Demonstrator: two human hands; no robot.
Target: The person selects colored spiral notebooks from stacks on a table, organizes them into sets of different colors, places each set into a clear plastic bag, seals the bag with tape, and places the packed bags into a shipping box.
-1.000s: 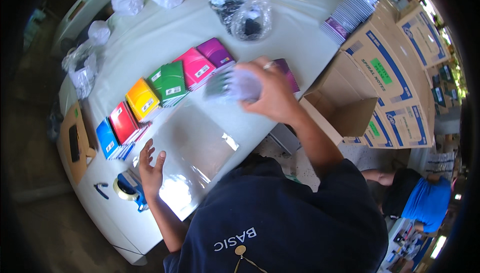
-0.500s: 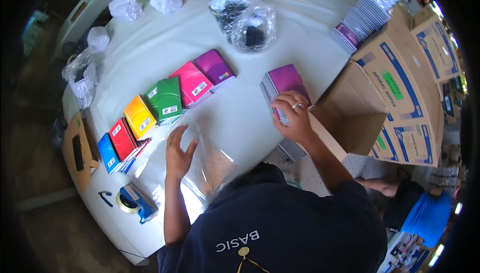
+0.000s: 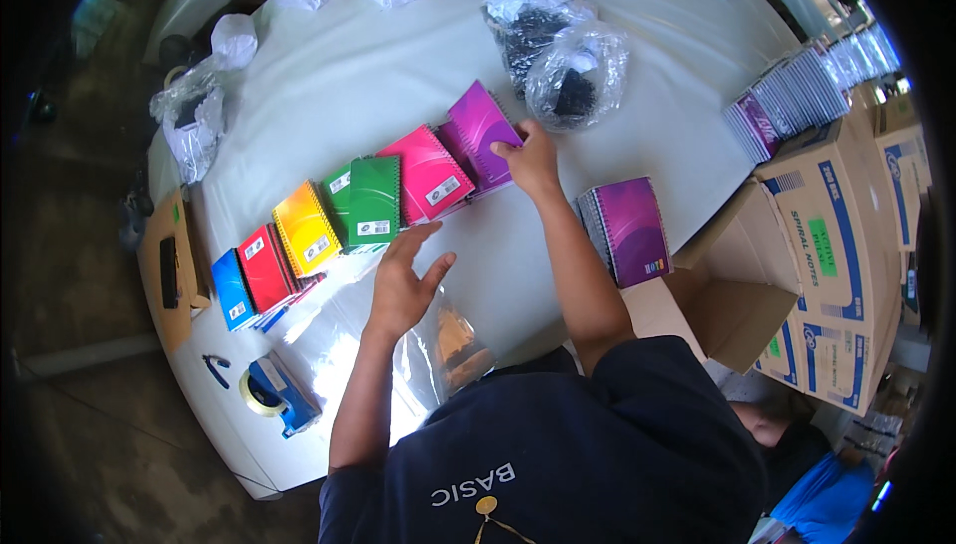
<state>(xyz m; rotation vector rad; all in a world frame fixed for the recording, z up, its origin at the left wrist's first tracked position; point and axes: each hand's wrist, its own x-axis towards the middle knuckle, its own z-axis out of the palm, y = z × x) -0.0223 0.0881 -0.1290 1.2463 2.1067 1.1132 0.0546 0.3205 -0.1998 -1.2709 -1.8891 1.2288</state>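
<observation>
Pale table [image 3: 677, 116] carries one row of six notebook piles [image 3: 304, 229], in six colours. From the head view, the right hand [image 3: 528, 158] now grips one purple notebook [image 3: 481, 131], tilted at the right end of the row, its thumb on the cover; half a second before, this hand was at the other purple pile [image 3: 637, 230], beside one open carton [image 3: 742, 320]. Two green covers [image 3: 373, 196] now show, where earlier one showed. The left hand [image 3: 406, 290] is free, fingers spread, above clear plastic [image 3: 458, 350], near the green covers. One tape dispenser [image 3: 287, 400] lies at left.
</observation>
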